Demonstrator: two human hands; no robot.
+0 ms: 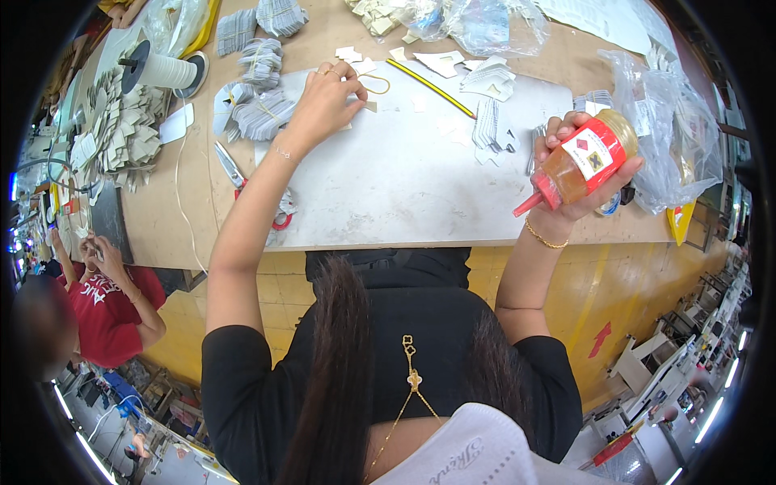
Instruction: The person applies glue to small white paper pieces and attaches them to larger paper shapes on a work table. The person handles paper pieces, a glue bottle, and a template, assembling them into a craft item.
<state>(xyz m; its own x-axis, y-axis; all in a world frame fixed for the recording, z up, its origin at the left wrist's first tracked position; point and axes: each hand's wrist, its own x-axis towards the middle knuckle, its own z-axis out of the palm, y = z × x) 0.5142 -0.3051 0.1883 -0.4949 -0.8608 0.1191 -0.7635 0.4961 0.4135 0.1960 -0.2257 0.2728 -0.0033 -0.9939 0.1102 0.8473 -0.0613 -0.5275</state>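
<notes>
Right hand (578,174) wrapped tight round orange glue bottle (584,162), red nozzle tilted down-left, above table edge. Left hand (327,101) fingertips pinched on small paper piece (368,105) on grey board (404,170). Pencil (430,87), scissors (234,174), paper stacks (260,113) nearby.

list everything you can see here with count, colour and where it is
glue bottle: 1, amber with red nozzle and red label, held in right hand, tilted nozzle down
work board: 1, light grey, middle of bench
pencil: 1, yellow, top of board
scissors: 1, red handles, left of board
thread spool: 1, white on black, upper left
cut pieces: several stacks, grey-white, upper left
plastic bags: a few, clear, right and top
bench: 1, tan wood
co-worker: 1, red shirt, lower left
left hand: pressing small pieces on board
right hand: gripping bottle
</notes>
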